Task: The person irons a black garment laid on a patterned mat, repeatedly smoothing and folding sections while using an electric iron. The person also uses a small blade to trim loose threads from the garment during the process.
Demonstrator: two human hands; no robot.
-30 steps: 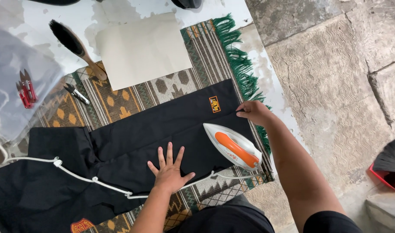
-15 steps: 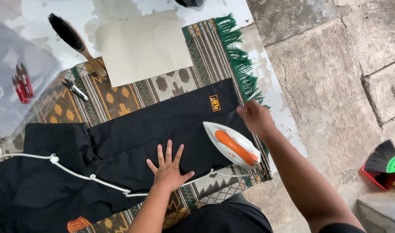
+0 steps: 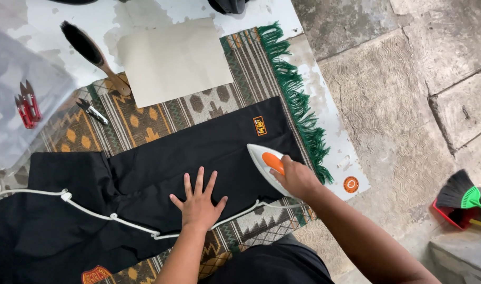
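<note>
iron (image 3: 265, 162) lower centre-right on black garment (image 3: 161, 168), long axis diagonal, tip toward upper left | right hand (image 3: 298, 179) grip closed around iron handle | left hand (image 3: 199, 202) open, flat on garment

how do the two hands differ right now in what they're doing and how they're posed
The left hand lies flat, fingers spread, palm down on the black garment; the right hand is curled around the orange handle of the white iron. The left hand holds nothing, while the right hand grips the iron. The left hand sits mid-cloth near the white cord; the right hand is at the garment's right edge. Both are bare and over the same garment.
</note>
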